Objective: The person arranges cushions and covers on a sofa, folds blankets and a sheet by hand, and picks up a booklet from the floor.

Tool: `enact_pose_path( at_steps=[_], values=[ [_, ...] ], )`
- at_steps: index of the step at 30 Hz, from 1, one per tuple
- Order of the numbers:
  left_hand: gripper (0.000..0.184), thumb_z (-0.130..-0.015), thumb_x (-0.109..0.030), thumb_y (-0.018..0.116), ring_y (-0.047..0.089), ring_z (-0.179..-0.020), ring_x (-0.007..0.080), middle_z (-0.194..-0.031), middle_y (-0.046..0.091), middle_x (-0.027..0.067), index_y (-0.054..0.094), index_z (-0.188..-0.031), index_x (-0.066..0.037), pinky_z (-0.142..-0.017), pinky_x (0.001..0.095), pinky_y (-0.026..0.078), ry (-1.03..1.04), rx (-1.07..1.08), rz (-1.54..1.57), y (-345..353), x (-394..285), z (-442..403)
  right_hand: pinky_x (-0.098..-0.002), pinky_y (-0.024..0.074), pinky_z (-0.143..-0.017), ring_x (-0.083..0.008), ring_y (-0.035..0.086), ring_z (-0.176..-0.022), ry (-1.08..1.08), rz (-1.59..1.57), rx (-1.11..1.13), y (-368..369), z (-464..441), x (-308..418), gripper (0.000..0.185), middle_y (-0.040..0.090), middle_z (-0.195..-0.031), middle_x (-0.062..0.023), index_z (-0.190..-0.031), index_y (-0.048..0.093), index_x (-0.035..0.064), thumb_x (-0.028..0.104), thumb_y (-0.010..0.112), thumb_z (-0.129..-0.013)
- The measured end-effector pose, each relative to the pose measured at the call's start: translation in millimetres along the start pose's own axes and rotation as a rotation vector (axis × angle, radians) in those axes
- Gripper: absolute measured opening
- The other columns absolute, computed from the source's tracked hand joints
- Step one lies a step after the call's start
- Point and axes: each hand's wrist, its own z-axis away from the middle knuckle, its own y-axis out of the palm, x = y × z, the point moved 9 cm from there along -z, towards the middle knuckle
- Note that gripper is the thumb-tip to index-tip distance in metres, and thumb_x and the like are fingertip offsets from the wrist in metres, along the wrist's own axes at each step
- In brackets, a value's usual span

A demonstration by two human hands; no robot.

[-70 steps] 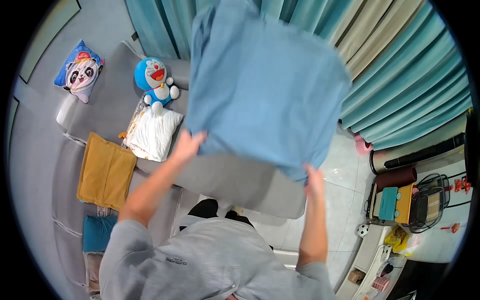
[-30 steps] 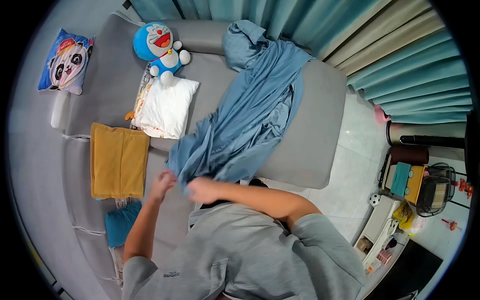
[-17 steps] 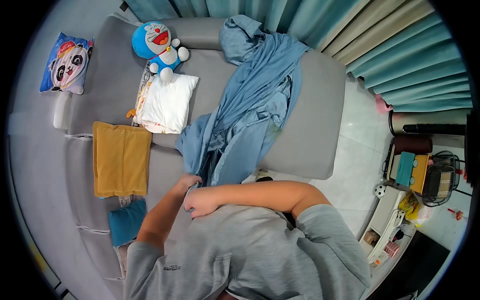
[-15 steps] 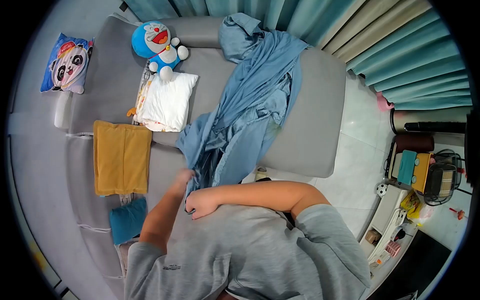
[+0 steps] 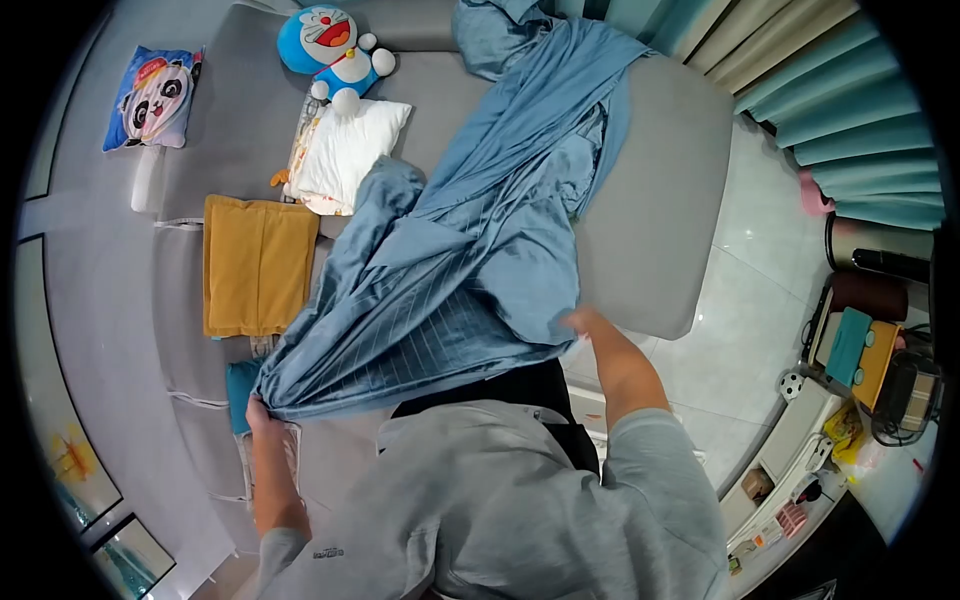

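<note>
Blue fabric (image 5: 470,235), silky, crumpled and partly pale-striped, drapes over the grey sofa (image 5: 660,220), its long axis slanting from far right to near left; the left hand (image 5: 262,415) and right hand (image 5: 583,322) grip its spread near edge.

Hands (image 5: 261,414) gripping blue cloth (image 5: 430,330), grey sofa (image 5: 660,200)
</note>
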Motion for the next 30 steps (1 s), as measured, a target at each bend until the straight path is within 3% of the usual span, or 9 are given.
enact_pose_path(
  at_steps=[7, 11, 13, 16, 18, 20, 22, 26, 30],
  values=[
    [0.037, -0.098, -0.025, 0.052, 0.063, -0.110, 0.0294, -0.123, 0.063, 0.0153, 0.056, -0.125, -0.001, -0.096, 0.0435, 0.050, -0.028, -0.043, -0.246, 75.9, -27.3, -18.8, -0.0426, 0.0439, -0.102, -0.0388, 0.054, -0.124, -0.076, -0.331, -0.594, -88.4, -101.1, 42.6, 0.100, 0.054, -0.132, -0.0294, -0.129, 0.052, -0.0108, 0.065, 0.074, -0.068],
    [0.030, -0.097, -0.023, 0.055, 0.066, -0.094, 0.0207, -0.107, 0.067, 0.0094, 0.060, -0.119, -0.003, -0.078, 0.0361, 0.054, 0.025, -0.022, -0.418, 78.4, -18.5, -71.1, -0.0456, 0.0425, -0.102, -0.0414, 0.055, -0.120, 0.122, -0.329, -0.903, -137.6, -92.6, 95.7, 0.089, 0.057, -0.127, -0.0304, -0.122, 0.055, -0.0138, 0.055, 0.077, -0.071],
    [0.020, -0.094, -0.016, 0.057, 0.061, -0.070, 0.0116, -0.089, 0.066, 0.0014, 0.064, -0.109, -0.005, -0.058, 0.0261, 0.049, 0.033, 0.005, -0.698, 62.4, -21.0, -89.2, -0.0434, 0.0473, -0.092, -0.0371, 0.061, -0.112, 0.171, -0.473, -0.650, -131.9, -170.3, 81.3, 0.079, 0.062, -0.122, -0.0270, -0.118, 0.058, -0.0139, 0.049, 0.077, -0.074],
    [0.022, -0.083, -0.010, 0.062, 0.060, -0.067, 0.0142, -0.089, 0.066, 0.0046, 0.065, -0.103, -0.001, -0.058, 0.0271, 0.047, -0.023, 0.073, -1.289, 45.0, 14.2, -157.4, -0.0409, 0.0496, -0.083, -0.0311, 0.063, -0.101, -0.107, -0.877, -0.683, -122.9, -158.0, 106.3, 0.063, 0.065, -0.113, -0.0198, -0.115, 0.060, -0.0103, 0.034, 0.080, -0.075],
    [0.027, -0.079, -0.013, 0.066, 0.065, -0.079, 0.0223, -0.091, 0.067, 0.0107, 0.064, -0.102, 0.002, -0.066, 0.0326, 0.051, -0.288, 0.155, -1.606, 61.0, 51.4, -202.0, -0.0340, 0.0494, -0.079, -0.0237, 0.062, -0.095, -0.283, -1.228, -0.558, -116.2, -91.8, 100.8, 0.046, 0.066, -0.109, -0.0157, -0.113, 0.062, -0.0087, 0.022, 0.074, -0.082],
    [0.043, -0.078, -0.020, 0.073, 0.064, -0.101, 0.0305, -0.105, 0.067, 0.0180, 0.062, -0.112, 0.003, -0.083, 0.0380, 0.052, 0.192, 0.193, -1.756, 92.8, 66.4, -275.8, -0.0358, 0.0510, -0.088, -0.0242, 0.062, -0.106, -0.346, -1.382, -0.552, -125.6, 5.3, 40.0, 0.038, 0.064, -0.115, -0.0156, -0.120, 0.060, -0.0053, 0.017, 0.064, -0.089],
    [0.083, -0.072, -0.039, 0.083, 0.053, -0.125, 0.0331, -0.134, 0.055, 0.0225, 0.049, -0.134, 0.002, -0.102, 0.0387, 0.043, 0.198, 0.093, -1.596, 156.8, 83.2, -324.3, -0.0443, 0.0506, -0.096, -0.0287, 0.059, -0.116, -0.268, -1.431, -0.761, -115.9, 78.0, -152.7, 0.043, 0.057, -0.129, -0.0170, -0.131, 0.056, 0.0006, 0.028, 0.050, -0.098],
    [0.102, -0.067, -0.050, 0.085, 0.055, -0.121, 0.0359, -0.131, 0.055, 0.0254, 0.038, -0.140, 0.004, -0.104, 0.0412, 0.041, 0.718, 0.146, -1.379, 344.7, 106.5, -373.2, -0.0479, 0.0415, -0.105, -0.0357, 0.049, -0.127, 0.276, -1.718, -1.394, -37.3, 355.2, -274.5, 0.052, 0.050, -0.140, -0.0188, -0.137, 0.048, -0.0006, 0.033, 0.049, -0.097],
    [0.091, -0.069, -0.047, 0.083, 0.054, -0.121, 0.0369, -0.127, 0.059, 0.0230, 0.043, -0.133, 0.005, -0.103, 0.0440, 0.041, 0.592, 0.128, -1.290, 442.8, 138.7, -400.5, -0.0440, 0.0379, -0.108, -0.0355, 0.046, -0.131, 0.330, -1.719, -1.536, 32.7, 513.3, -324.3, 0.055, 0.046, -0.146, -0.0179, -0.139, 0.045, -0.0054, 0.032, 0.047, -0.099]
  ],
)
